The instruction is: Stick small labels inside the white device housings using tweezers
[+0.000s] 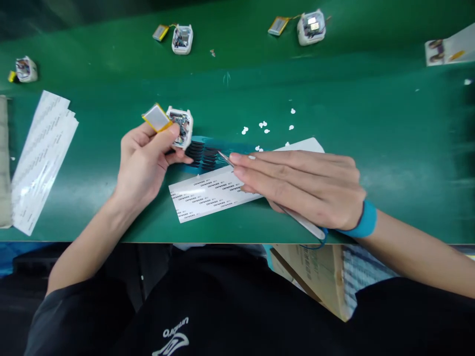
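My left hand (143,158) grips a small white device housing (188,129) with an exposed circuit board. A silver battery cell (156,117) edged in yellow sticks out beside the housing, also under my left fingers. My right hand (300,185) is closed around metal tweezers (302,222), whose tip points left over a blue film (208,155) carrying rows of black strips. Beneath the right fingers lies a white printed backing sheet (208,195), partly covered by the hand. Whether the tweezer tip touches a strip, I cannot tell.
More open housings with batteries stand along the back: one (182,39) left of centre, one (311,27) further right, one (25,69) far left. White printed sheets (44,158) lie at left. Small white stickers (262,124) are scattered mid-table. A wrist strap (365,220) circles my right wrist.
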`<state>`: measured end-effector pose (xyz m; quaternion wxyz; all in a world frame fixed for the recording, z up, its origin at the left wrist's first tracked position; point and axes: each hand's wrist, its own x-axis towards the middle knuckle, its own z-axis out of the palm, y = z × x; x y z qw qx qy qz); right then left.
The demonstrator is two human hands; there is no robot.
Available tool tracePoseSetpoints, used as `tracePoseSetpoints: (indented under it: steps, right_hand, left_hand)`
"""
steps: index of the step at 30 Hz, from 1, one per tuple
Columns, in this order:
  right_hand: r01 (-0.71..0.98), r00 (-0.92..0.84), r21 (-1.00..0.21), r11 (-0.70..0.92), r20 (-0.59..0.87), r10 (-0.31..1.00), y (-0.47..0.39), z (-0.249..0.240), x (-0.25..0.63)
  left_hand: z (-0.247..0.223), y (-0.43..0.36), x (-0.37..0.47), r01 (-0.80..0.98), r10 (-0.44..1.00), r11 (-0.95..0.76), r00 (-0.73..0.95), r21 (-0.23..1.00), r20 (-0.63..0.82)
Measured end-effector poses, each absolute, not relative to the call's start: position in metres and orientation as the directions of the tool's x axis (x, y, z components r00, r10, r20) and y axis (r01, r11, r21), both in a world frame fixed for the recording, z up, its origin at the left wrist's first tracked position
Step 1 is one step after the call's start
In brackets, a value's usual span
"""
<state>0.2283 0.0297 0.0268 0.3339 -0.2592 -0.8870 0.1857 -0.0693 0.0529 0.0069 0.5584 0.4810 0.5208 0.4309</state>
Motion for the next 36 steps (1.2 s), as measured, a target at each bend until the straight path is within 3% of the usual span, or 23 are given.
tracePoseSetpoints:
  steps: [3,7,12,17,21,26,36]
  right_hand:
    - [0.282,-0.693,-0.461,0.841,0.509,0.511,0.032,0.026,0.226]
    - [0.371,-0.701,-0.573,0.730,0.342,0.625,0.033,0.026,0.222]
    - [0.320,-0.705,-0.532,0.784,0.419,0.572,0.030,0.024,0.223]
    - [0.356,-0.738,-0.569,0.741,0.315,0.596,0.029,0.025,0.224]
    - [0.301,-0.739,-0.468,0.831,0.436,0.514,0.029,0.025,0.224]
    - [0.271,-0.754,-0.309,0.912,0.520,0.400,0.029,0.024,0.224]
    - [0.305,-0.724,-0.385,0.871,0.501,0.475,0.029,0.015,0.221]
  left_hand:
    - [0.003,0.041,-0.056,0.014,0.981,0.167,0.100,0.986,-0.167]
    - [0.002,0.033,-0.049,0.060,0.975,0.181,0.119,0.982,-0.187]
    - [0.008,0.030,-0.044,0.034,0.972,0.194,0.125,0.980,-0.197]
    - [0.014,0.029,-0.040,0.023,0.971,0.198,0.133,0.980,-0.200]
    - [0.015,0.030,-0.037,-0.045,0.970,0.201,0.149,0.979,-0.192]
    - [0.010,0.027,-0.038,0.082,0.973,0.166,0.146,0.983,-0.177]
    - [0.004,0.016,-0.029,0.249,1.000,0.009,-0.030,0.969,-0.002]
